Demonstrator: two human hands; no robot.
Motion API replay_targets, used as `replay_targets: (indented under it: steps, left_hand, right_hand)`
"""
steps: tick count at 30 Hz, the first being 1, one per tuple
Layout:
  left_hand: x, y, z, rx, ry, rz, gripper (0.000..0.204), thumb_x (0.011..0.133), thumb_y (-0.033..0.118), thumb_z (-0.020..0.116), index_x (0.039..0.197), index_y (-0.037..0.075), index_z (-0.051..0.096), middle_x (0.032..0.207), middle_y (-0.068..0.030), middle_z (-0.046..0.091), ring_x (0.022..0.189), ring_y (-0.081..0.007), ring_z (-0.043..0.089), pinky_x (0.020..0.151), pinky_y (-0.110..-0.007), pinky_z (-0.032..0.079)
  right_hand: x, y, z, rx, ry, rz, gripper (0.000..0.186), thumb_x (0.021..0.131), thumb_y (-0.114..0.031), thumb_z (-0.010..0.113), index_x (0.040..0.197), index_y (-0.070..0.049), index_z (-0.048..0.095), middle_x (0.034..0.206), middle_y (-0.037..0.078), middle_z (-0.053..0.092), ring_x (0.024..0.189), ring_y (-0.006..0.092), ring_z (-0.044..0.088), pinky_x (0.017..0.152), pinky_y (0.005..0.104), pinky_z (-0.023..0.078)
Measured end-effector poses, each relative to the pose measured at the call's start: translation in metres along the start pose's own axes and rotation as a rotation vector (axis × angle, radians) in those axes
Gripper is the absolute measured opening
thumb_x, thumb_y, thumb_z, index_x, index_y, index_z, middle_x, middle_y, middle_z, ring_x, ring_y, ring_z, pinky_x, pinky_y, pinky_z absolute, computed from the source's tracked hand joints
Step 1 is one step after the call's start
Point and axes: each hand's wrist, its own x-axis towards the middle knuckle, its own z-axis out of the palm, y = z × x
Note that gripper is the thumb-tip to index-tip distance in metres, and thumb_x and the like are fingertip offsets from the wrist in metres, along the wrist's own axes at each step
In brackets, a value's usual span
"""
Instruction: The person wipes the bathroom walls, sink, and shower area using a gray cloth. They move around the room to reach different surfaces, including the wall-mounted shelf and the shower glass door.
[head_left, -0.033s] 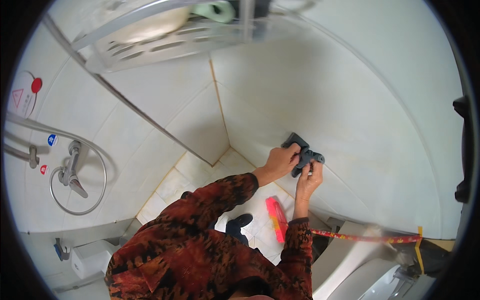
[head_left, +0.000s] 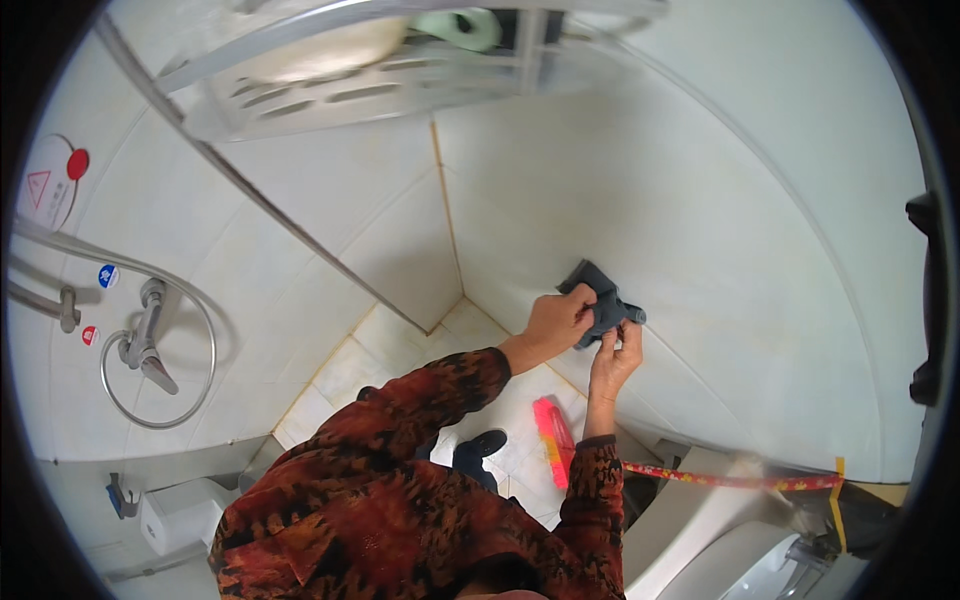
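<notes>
My two hands grip a dark grey, cloth-like piece (head_left: 612, 311), held up in front of the pale tiled wall. It looks bunched, with one broad flap at its upper left and a narrow end at its right. My left hand (head_left: 561, 321) pinches its left side, fingers closed. My right hand (head_left: 616, 360) holds its lower right edge between thumb and fingertips. What exactly the piece is, I cannot make out.
Overhead hangs a clear slotted shelf (head_left: 340, 115) with items on it. A shower mixer (head_left: 148, 335) with a hose is on the left wall. Below lies a pink-and-yellow broom head (head_left: 553, 440); a red patterned stick (head_left: 730, 476) crosses beside a white washbasin (head_left: 735, 570).
The grey piece has shifted in my fingers and looks more bunched together. My hands have moved very slightly left, and the whole view has shifted a little.
</notes>
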Motion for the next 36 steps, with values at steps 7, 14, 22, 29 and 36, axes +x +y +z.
replay_targets:
  steps: [7, 14, 22, 29, 36]
  left_hand:
    - [0.016, 0.024, -0.175, -0.077, 0.437, 0.08, 0.021, 0.079, -0.003, 0.057, 0.099, -0.002, 0.051, 0.068, -0.0088, 0.062, 0.062, -0.0153, 0.063, 0.059, -0.027, 0.05]
    - [-0.028, 0.049, -0.319, -0.05, 0.705, 0.519, 0.036, 0.081, -0.007, 0.046, 0.117, -0.007, 0.048, 0.084, -0.015, 0.063, 0.076, -0.0202, 0.062, 0.062, -0.029, 0.048]
    - [0.024, 0.003, -0.366, 0.393, 0.534, 0.462, 0.073, 0.085, 0.024, 0.045, 0.143, -0.003, 0.009, 0.148, -0.0269, -0.002, 0.138, -0.0413, -0.001, 0.11, -0.047, 0.002]
    - [0.034, -0.014, -0.346, 0.373, 0.658, 0.47, 0.083, 0.089, 0.041, 0.045, 0.143, -0.002, 0.0, 0.147, -0.0282, -0.01, 0.137, -0.0422, -0.006, 0.108, -0.052, -0.002]
    - [0.034, -0.021, -0.342, 0.32, 0.686, 0.435, 0.082, 0.087, 0.036, 0.048, 0.143, -0.002, 0.001, 0.145, -0.031, -0.009, 0.136, -0.0448, -0.005, 0.107, -0.055, -0.001]
  right_hand:
    - [0.045, -0.144, 0.109, 0.566, -0.147, -0.042, 0.017, 0.078, 0.004, 0.051, 0.094, 0.002, 0.058, 0.089, 0.011, 0.058, 0.076, 0.0197, 0.058, 0.068, 0.0289, 0.047]
    - [0.047, -0.282, 0.221, 0.315, -0.07, -0.564, 0.024, 0.084, -0.008, 0.051, 0.105, 0.003, 0.054, 0.097, 0.018, 0.056, 0.091, 0.0339, 0.05, 0.088, 0.0417, 0.034]
    - [-0.035, -0.21, 0.287, 0.456, 0.002, -0.289, 0.037, 0.09, -0.018, 0.042, 0.12, 0.005, 0.048, 0.118, 0.025, 0.048, 0.11, 0.0433, 0.043, 0.102, 0.0456, 0.026]
    - [-0.018, -0.125, 0.319, 0.454, -0.326, 0.131, 0.038, 0.09, -0.018, 0.043, 0.121, 0.003, 0.047, 0.121, 0.025, 0.046, 0.112, 0.0425, 0.042, 0.102, 0.0445, 0.027]
    - [0.007, -0.122, 0.299, 0.511, -0.365, 0.139, 0.039, 0.089, -0.017, 0.045, 0.123, 0.002, 0.047, 0.124, 0.024, 0.044, 0.114, 0.0417, 0.041, 0.102, 0.0433, 0.027]
